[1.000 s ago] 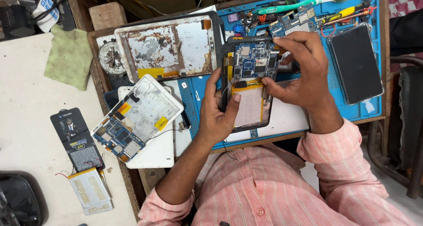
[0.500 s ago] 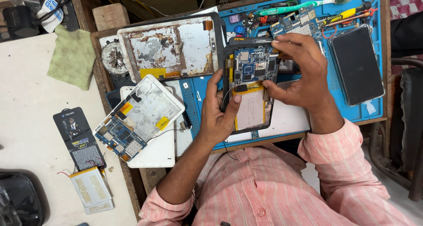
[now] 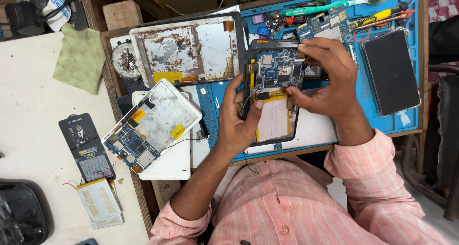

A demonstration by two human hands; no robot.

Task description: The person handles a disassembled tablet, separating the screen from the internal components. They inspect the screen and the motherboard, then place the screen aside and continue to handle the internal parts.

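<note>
An opened tablet (image 3: pixel 273 112) with a blue circuit board and a pale battery is held over the blue work mat (image 3: pixel 213 106). My left hand (image 3: pixel 237 120) grips its left edge, thumb resting on the inside near a black wire. My right hand (image 3: pixel 327 77) holds the tablet's upper right side, fingers over the circuit board and thumb on the battery's top edge.
A second opened tablet (image 3: pixel 153 123) with a white frame lies left of my hands. A bare metal back panel (image 3: pixel 186 49) sits behind it. A dark phone (image 3: pixel 391 70), a toothbrush (image 3: pixel 334 6), a screwdriver (image 3: pixel 377 16), a green cloth (image 3: pixel 79 56) and a loose battery (image 3: pixel 99 202) lie around.
The tablet has shifted slightly upward in my hands. My right fingers have moved along the top of the circuit board, and my right thumb now presses near the battery's edge.
</note>
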